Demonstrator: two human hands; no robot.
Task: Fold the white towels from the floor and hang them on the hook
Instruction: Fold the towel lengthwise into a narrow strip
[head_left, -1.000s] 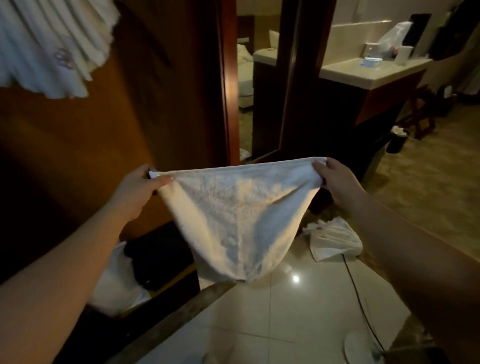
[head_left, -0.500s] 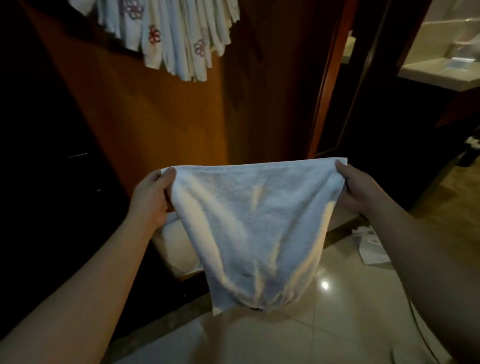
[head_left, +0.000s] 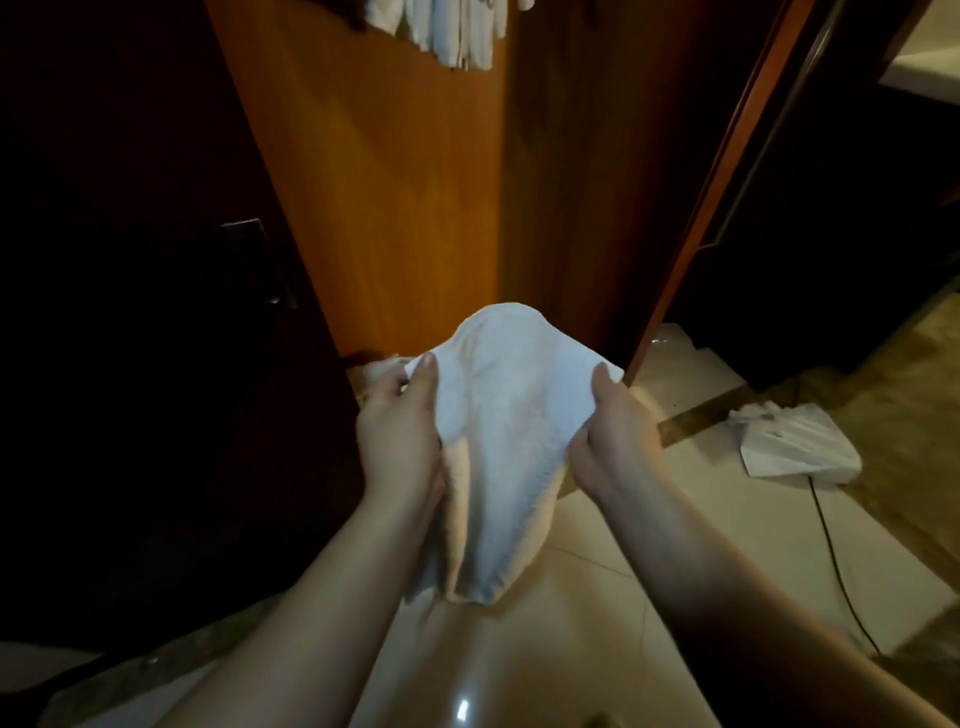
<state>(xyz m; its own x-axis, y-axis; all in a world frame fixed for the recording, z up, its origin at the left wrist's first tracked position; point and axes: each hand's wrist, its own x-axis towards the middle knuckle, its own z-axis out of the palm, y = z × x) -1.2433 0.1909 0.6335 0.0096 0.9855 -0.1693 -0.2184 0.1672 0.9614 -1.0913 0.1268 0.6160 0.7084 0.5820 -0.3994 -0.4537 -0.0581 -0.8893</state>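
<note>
- White terry-cloth towel (head_left: 511, 415), centre of frame: soft, nubbly, matt.
- Orange-brown wooden panel (head_left: 405, 182), upper centre: smooth, satin grain.
- Pale floor tiles (head_left: 587, 649), lower centre: glossy, reflective.
- Crumpled white bag (head_left: 795, 447), right of frame: thin, creased; plastic or paper, cannot tell.

Two hands are in view, the left hand (head_left: 400, 441) and the right hand (head_left: 613, 447). Between them there is one white towel (head_left: 509, 441). One bunch of white cloths (head_left: 457, 31) hangs at the top edge; how many pieces it has I cannot tell. On the floor (head_left: 727, 545) lie one crumpled white bag (head_left: 795, 447) and one black cable (head_left: 836, 566).
</note>
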